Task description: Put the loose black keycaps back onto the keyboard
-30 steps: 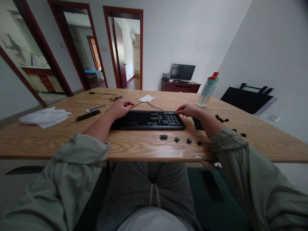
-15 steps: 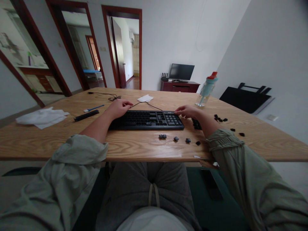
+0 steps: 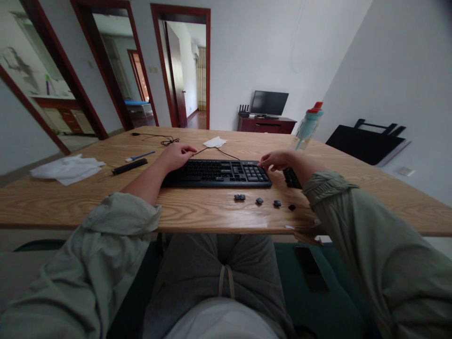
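Observation:
A black computer keyboard (image 3: 219,179) lies flat on the wooden table in front of me, with dark gaps among its keys. My left hand (image 3: 178,156) is closed over its back left corner, fingers bent together beside the cable (image 3: 226,153). At the back right corner, above the number pad, my right hand (image 3: 277,160) has its thumb and fingertips pinched together. Whatever is between those fingertips is too small to make out. Several loose keycaps (image 3: 259,201) lie in a row between the keyboard and the table's front edge. More black keycaps (image 3: 291,178) sit partly behind my right wrist.
On the left are a black stick-like tool (image 3: 130,166), a blue brush (image 3: 141,156) and a white cloth (image 3: 68,168). White paper (image 3: 214,141) lies behind the keyboard. A water bottle (image 3: 308,125) stands behind my right hand. A phone (image 3: 311,268) rests on the seat.
My right fingers have curled in more at the keyboard's corner, and my forearm has shifted, so the scattered keycaps on the right are out of sight. My left hand stays put.

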A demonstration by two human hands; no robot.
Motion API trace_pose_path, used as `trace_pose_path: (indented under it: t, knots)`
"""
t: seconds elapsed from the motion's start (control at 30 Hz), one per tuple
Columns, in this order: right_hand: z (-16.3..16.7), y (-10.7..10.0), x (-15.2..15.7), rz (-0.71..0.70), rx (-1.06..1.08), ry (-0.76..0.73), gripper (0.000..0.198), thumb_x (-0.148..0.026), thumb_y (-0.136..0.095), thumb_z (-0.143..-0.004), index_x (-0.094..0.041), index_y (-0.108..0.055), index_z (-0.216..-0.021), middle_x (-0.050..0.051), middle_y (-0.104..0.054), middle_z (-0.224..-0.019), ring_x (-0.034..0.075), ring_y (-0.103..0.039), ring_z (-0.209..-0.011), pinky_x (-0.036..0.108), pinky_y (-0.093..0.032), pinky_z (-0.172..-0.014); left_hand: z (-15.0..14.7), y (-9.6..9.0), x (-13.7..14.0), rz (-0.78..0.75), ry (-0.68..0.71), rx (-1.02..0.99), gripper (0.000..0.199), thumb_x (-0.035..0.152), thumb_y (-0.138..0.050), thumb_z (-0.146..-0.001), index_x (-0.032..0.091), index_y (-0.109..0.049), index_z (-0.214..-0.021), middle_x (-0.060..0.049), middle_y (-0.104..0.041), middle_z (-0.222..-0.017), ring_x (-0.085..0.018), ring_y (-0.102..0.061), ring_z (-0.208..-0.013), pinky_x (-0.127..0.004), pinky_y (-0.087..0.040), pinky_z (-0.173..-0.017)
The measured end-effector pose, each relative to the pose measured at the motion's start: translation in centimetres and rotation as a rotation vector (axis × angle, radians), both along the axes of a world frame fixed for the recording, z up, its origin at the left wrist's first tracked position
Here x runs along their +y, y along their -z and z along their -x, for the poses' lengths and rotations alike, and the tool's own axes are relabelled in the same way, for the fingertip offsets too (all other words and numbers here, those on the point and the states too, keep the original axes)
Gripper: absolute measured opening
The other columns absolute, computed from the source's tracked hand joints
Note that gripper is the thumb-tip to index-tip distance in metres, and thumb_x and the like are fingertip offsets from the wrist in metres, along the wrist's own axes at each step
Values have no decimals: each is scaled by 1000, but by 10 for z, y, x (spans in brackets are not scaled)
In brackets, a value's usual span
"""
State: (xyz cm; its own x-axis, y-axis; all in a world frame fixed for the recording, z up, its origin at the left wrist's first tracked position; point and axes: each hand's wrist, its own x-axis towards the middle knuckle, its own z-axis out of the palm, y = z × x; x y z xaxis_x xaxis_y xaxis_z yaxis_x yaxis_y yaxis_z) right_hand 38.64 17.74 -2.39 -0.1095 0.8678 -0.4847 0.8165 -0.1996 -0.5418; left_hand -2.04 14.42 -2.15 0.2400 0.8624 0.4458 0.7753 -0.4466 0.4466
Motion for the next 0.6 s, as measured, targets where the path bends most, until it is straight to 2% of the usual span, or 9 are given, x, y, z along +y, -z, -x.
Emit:
trace_pose_path:
  t: [0.13, 0.2, 0.3, 0.37, 0.47, 0.53, 0.6]
  knots:
    - [1, -5, 0, 6, -79, -41, 38, -53, -76, -76, -19, -64, -89, 6, -69, -88, 6, -47, -50, 18, -28, -41, 0, -2, -1, -2, 2, -17, 37, 36, -55, -79, 18, -78, -101, -7, -76, -86, -21, -65, -76, -31, -50, -73]
    - [-3, -13, -4, -75, -91, -16, 40, -55, -71, -80, -19, -65, -95, 8, -71, -93, 7, -45, -50, 19, -29, -41, 1, -2, -1, 3, 10, -18, 38, 39, -55, -80, 18, -78, -101, -7, -77, -86, -21, -65, -75, -31, -50, -73]
    - [-23, -31, -14, -270, -95, 116, 42, -56, -63, -86, -19, -65, -105, 10, -71, -96, 10, -48, -54, 22, -34, -44, 4, 0, 2, -5, 19, -12, 39, 41, -55, -80, 19, -78, -102, -7, -76, -85, -21, -65, -74, -31, -49, -72]
    - [-51, -43, -23, -328, -138, 225, 38, -52, -63, -88, -19, -66, -106, 11, -72, -95, 11, -51, -56, 23, -37, -48, 6, 1, 3, -13, 20, -12, 39, 41, -55, -80, 19, -78, -102, -7, -76, -85, -21, -64, -74, -31, -49, -71]
    - [-109, -52, -44, -286, -283, 400, 26, -39, -66, -90, -15, -69, -100, 15, -72, -89, 13, -56, -59, 27, -39, -53, 7, 3, 5, -16, 10, -17, 39, 41, -54, -80, 19, -78, -102, -7, -76, -86, -21, -65, -75, -31, -49, -71]
    - [-153, -48, -65, -268, -373, 538, 17, -28, -69, -87, -12, -71, -94, 17, -71, -83, 13, -57, -58, 31, -39, -56, 7, 2, 5, -14, 6, -21, 39, 40, -54, -80, 19, -78, -102, -7, -76, -87, -21, -65, -75, -31, -49, -71]
    - [-193, -36, -88, -279, -362, 631, 6, -19, -72, -83, -13, -73, -85, 19, -71, -78, 14, -60, -57, 32, -41, -56, 6, 2, 4, -19, 8, -21, 38, 40, -54, -80, 19, -78, -102, -7, -76, -87, -21, -65, -75, -31, -49, -71]
